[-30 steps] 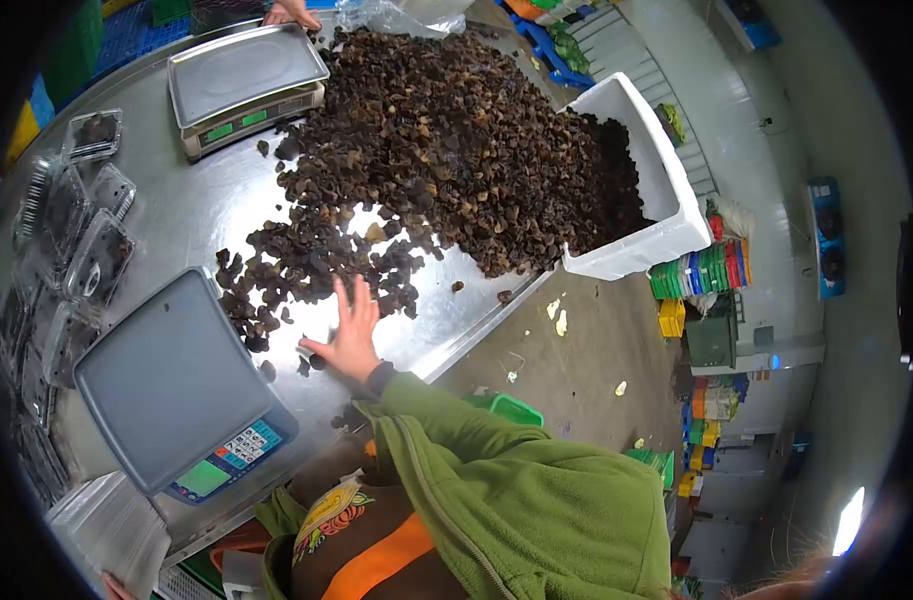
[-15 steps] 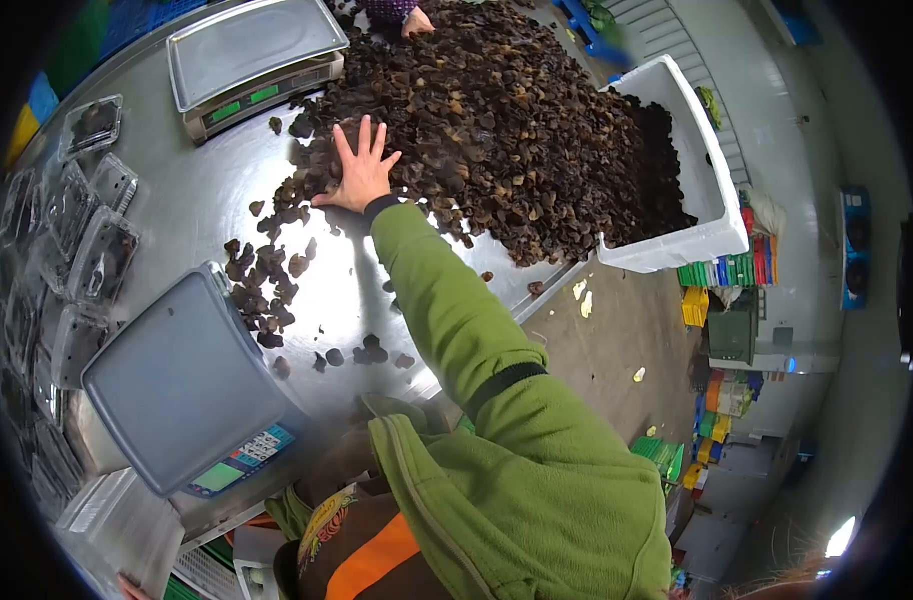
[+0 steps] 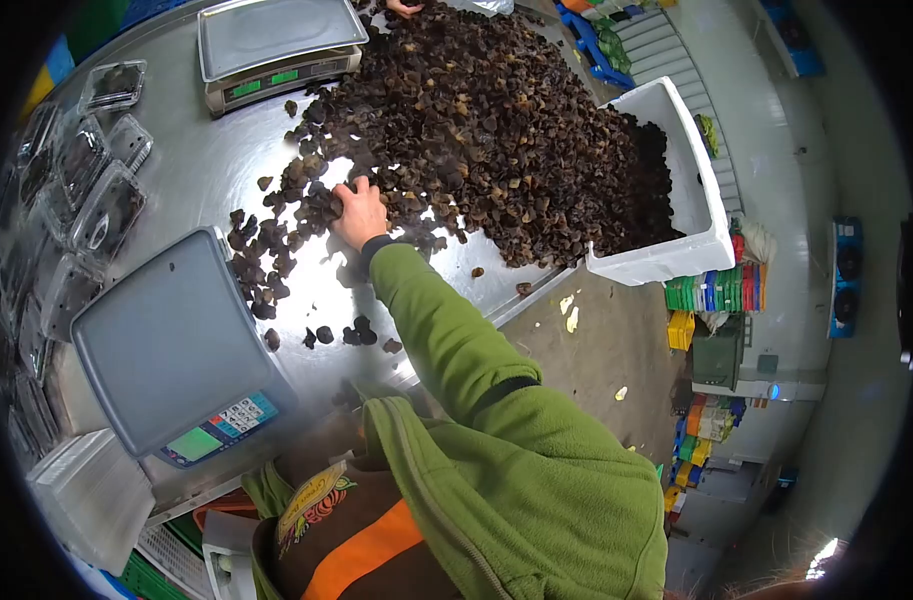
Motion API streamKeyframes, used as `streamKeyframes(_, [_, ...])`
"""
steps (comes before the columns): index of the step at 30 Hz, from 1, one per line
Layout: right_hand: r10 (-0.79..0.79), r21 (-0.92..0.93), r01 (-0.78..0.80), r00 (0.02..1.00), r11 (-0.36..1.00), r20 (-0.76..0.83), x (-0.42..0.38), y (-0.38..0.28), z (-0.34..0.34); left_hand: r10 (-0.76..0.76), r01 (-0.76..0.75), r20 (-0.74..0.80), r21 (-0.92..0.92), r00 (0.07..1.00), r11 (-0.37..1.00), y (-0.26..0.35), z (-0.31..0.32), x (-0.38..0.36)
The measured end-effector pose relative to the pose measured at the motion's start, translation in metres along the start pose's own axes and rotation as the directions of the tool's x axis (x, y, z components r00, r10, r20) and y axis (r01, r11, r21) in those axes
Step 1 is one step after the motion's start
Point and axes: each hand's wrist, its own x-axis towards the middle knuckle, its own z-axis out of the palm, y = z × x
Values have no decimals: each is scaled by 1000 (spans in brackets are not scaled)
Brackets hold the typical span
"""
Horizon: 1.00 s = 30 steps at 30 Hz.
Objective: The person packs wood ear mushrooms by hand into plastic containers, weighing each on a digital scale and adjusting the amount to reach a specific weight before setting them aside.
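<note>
So the right hand [image 3: 361, 214] has changed shape: half a second ago it was spread wide over the dark crinkly pieces [image 3: 466, 140], now it's drawn a bit closer to the body with the fingers curled in. Reads to me as going from sweeping to gathering. Can't tell if they've actually got a grip, since the tips are down among the pieces, but a little clump sits right at them.

The main heap is just beyond the fingers and off to their right, running into the white foam box [image 3: 666, 262]. A few strays lie on the bench [image 3: 191, 165], nearer the body than the fingers.

Pose-wise, the green sleeve [image 3: 456, 335] reaches forward and leftward, elbow bent, back of the hand up. The gray scale [image 3: 171, 340] is left of the fingers and closer in. Left hand's out of frame. Another person's hand [image 3: 404, 8] is at the heap's far edge, well beyond the fingers.
</note>
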Motion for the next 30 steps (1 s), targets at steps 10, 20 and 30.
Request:
streamKeyframes(10, [54, 773, -57, 998, 632, 29, -39, -37, -24, 748, -152, 654, -733, 115, 664, 111, 38, -291])
streamKeyframes(20, [-545, 738, 461, 825, 493, -151, -85, -222, -83, 621, 64, 713, -672, 324, 738, 156, 36, -285])
streamKeyframes(30, [-733, 596, 609, 679, 523, -51, -88, -238, -86, 452, 254, 858, -506, 243, 824, 130, 55, -306])
